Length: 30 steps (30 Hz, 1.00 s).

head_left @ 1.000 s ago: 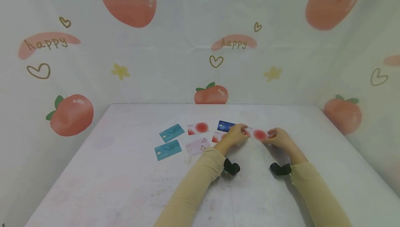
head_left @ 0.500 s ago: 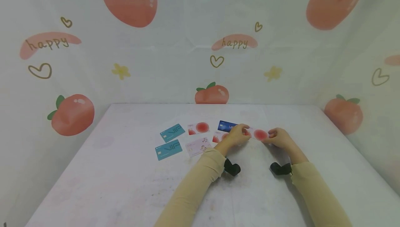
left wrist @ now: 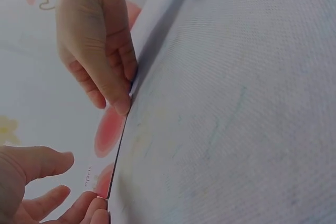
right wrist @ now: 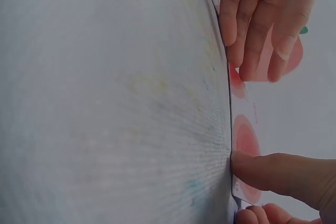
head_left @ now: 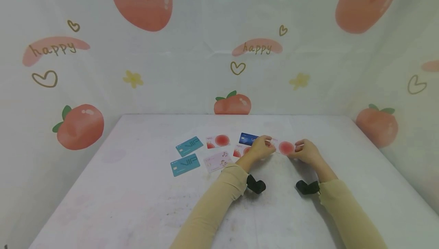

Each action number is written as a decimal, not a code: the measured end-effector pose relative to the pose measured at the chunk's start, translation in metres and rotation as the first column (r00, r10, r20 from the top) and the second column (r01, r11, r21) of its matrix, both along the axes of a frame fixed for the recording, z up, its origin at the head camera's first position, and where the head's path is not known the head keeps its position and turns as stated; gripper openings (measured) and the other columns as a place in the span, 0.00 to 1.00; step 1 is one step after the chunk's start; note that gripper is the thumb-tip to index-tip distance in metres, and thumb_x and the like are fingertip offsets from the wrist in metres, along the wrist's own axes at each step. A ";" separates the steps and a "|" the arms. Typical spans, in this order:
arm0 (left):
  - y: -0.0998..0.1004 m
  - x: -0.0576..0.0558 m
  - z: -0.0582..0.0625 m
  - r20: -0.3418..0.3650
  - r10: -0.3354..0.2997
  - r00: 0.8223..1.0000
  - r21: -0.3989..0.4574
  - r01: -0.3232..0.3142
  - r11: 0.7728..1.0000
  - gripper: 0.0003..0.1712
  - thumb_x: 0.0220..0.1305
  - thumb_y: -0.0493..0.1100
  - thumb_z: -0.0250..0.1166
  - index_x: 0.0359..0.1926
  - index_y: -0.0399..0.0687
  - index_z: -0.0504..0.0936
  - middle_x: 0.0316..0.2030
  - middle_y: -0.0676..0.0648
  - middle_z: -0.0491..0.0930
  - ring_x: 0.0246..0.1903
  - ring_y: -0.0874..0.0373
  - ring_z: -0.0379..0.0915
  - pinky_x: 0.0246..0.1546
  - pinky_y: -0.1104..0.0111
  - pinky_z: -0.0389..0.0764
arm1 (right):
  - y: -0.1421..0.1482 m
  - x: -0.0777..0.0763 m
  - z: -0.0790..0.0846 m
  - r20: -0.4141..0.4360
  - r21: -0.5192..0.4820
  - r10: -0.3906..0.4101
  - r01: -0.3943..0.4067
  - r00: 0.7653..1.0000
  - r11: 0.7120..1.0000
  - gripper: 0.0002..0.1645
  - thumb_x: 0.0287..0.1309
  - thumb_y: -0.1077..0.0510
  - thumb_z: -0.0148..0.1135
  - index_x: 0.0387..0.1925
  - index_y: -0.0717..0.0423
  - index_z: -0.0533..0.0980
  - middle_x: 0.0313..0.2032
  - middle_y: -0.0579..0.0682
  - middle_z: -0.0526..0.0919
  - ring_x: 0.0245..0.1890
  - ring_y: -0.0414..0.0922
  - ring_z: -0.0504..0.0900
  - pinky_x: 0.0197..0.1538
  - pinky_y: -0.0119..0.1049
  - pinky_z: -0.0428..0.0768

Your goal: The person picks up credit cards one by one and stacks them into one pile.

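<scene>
In the head view, my right hand (head_left: 306, 150) pinches the right end of a white card with a red circle (head_left: 286, 148). My left hand (head_left: 262, 148) is at that card's left end. The left wrist view has its thumb raised apart from the card, while other fingertips touch the corner. Seen from the right wrist, the right thumb (right wrist: 283, 174) lies on the card face, with fingers curled by its edge. Partly behind my left hand are a dark blue card (head_left: 247, 138) and another red-patterned card (head_left: 240, 150).
Left of the hands lie two teal VIP cards (head_left: 189, 146), a white card with a red circle (head_left: 218, 141) and a pale pink card (head_left: 216, 161). The white table (head_left: 137, 203) meets a fruit-printed backdrop (head_left: 185, 81) at its far edge.
Both hands stay nearly in place around the card. My left fingers now cover the red patch at the card's left end that showed between them earlier.
</scene>
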<state>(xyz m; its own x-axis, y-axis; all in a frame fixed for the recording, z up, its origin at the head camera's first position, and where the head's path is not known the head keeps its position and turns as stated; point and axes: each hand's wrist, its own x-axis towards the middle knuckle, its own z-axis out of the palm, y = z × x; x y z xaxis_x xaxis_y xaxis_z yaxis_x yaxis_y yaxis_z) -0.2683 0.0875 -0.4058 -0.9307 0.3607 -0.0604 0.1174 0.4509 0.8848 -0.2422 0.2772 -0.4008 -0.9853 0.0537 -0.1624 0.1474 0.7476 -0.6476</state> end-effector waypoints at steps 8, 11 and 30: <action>-0.001 -0.001 0.001 0.063 0.037 0.997 0.054 -0.040 0.998 0.28 0.59 0.40 0.63 0.60 0.38 0.70 0.52 0.39 0.78 0.53 0.49 0.75 0.53 0.63 0.76 | -0.005 0.003 0.001 0.006 0.002 -0.011 0.011 1.000 1.000 0.38 0.46 0.56 0.69 0.52 0.74 0.63 0.48 0.72 0.75 0.45 0.59 0.76 0.46 0.48 0.75; -0.001 -0.002 0.000 0.057 0.048 0.997 0.059 -0.051 0.997 0.29 0.57 0.41 0.63 0.60 0.38 0.70 0.52 0.39 0.78 0.53 0.49 0.74 0.53 0.64 0.75 | -0.006 0.005 0.003 -0.008 -0.006 -0.003 0.003 1.000 1.000 0.39 0.45 0.55 0.70 0.52 0.75 0.62 0.49 0.73 0.75 0.46 0.61 0.76 0.48 0.49 0.75; -0.016 -0.005 0.010 -0.057 -0.005 0.998 0.141 0.013 0.990 0.33 0.54 0.32 0.65 0.62 0.35 0.68 0.53 0.37 0.77 0.52 0.50 0.76 0.50 0.71 0.78 | -0.010 0.012 0.022 -0.123 -0.048 0.067 -0.074 0.990 0.996 0.37 0.50 0.57 0.68 0.54 0.76 0.63 0.50 0.74 0.73 0.52 0.65 0.74 0.53 0.52 0.76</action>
